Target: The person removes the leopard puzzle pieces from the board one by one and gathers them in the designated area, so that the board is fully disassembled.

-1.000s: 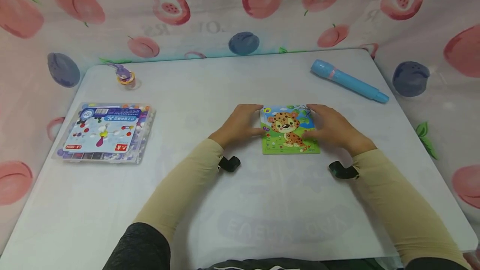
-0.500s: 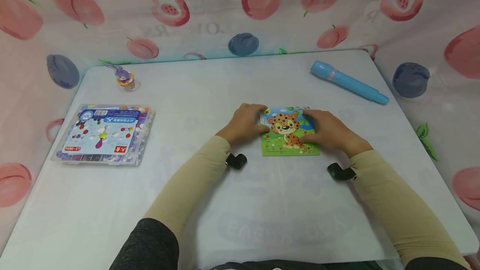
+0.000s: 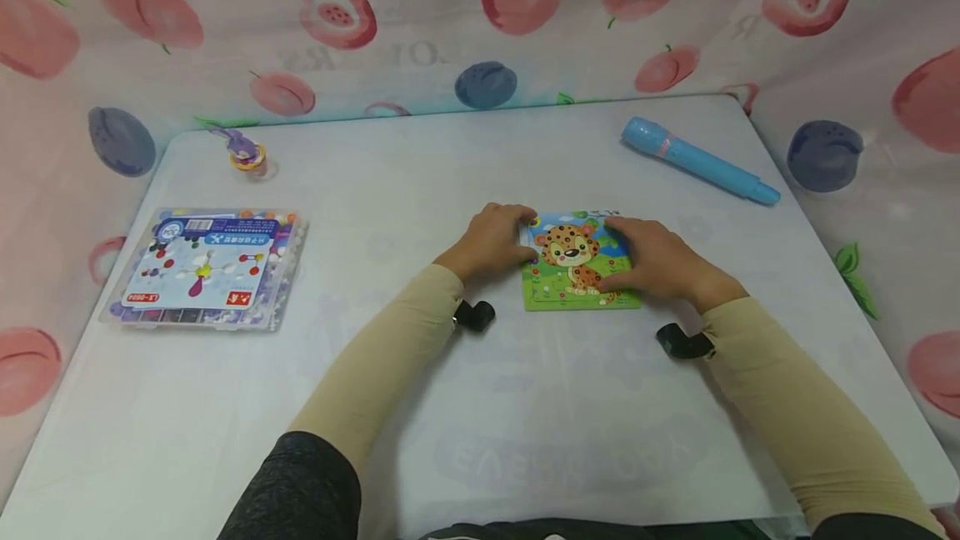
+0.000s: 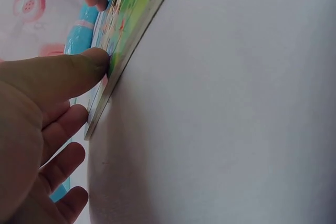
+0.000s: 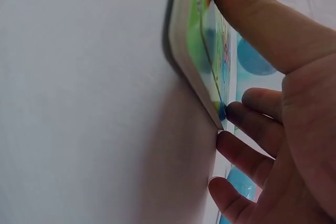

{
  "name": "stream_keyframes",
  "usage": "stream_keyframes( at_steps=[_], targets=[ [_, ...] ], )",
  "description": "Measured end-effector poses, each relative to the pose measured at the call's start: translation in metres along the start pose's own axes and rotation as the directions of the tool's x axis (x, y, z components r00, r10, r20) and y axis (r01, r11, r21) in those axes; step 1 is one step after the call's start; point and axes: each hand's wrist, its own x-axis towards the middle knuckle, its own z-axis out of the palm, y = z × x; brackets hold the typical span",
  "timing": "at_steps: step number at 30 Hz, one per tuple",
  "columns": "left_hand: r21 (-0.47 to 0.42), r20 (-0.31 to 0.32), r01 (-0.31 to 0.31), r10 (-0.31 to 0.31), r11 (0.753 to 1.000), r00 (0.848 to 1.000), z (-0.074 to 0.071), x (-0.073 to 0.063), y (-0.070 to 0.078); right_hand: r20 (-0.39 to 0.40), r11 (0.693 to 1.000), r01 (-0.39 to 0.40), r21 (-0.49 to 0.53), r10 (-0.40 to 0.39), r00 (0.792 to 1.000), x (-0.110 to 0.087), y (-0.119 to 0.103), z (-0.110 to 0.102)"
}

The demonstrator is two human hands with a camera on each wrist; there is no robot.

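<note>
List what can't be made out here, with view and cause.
Head: underside of the leopard board, facing down; part of its right edge, behind the right hand; fine print on the plastic box, too small.
Left wrist: part of the board, cut off by the top edge.
Right wrist: the board's picture, too slanted.

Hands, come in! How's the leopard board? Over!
Left hand, right hand: both touching leopard board. Picture side up, between them. Blue tube and box apart, not in the way.

board (image 3: 577,261): green and blue, orange with dark spots | tube (image 3: 703,163): light blue | sleeves (image 3: 382,348): tan
</note>
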Motion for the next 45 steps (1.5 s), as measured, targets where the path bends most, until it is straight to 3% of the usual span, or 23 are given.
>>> stream_keyframes(
  at_steps=[8, 18, 26, 36, 45],
  targets=[
    [-0.038, 0.009, 0.013, -0.013, 0.999, 1.0, -0.001, 0.002, 0.002, -0.001, 1.0, -0.001, 0.001, 0.001, 1.0, 0.0, 0.003, -0.003],
    [-0.038, -0.031, 0.029, -0.031, 0.999, 0.999, 0.007, -0.001, 0.006, 0.0, 1.0, 0.009, 0.012, -0.009, 1.0, -0.001, 0.006, -0.005],
    [-0.061, -0.033, 0.029, -0.031, 0.998, 0.999, 0.01, -0.006, 0.012, 0.001, 0.999, 0.052, 0.01, -0.052, 0.999, 0.0, 0.001, -0.004],
    [-0.146, -0.001, 0.042, -0.043, 0.988, 0.999, 0.012, -0.01, 0.017, 0.018, 1.0, 0.022, 0.016, -0.022, 1.0, 0.001, 0.002, -0.004],
    [-0.161, -0.035, 0.045, -0.052, 0.986, 0.998, 0.018, -0.006, 0.023, 0.013, 1.0, 0.0, 0.007, 0.0, 1.0, -0.001, 0.006, -0.008]
  ],
)
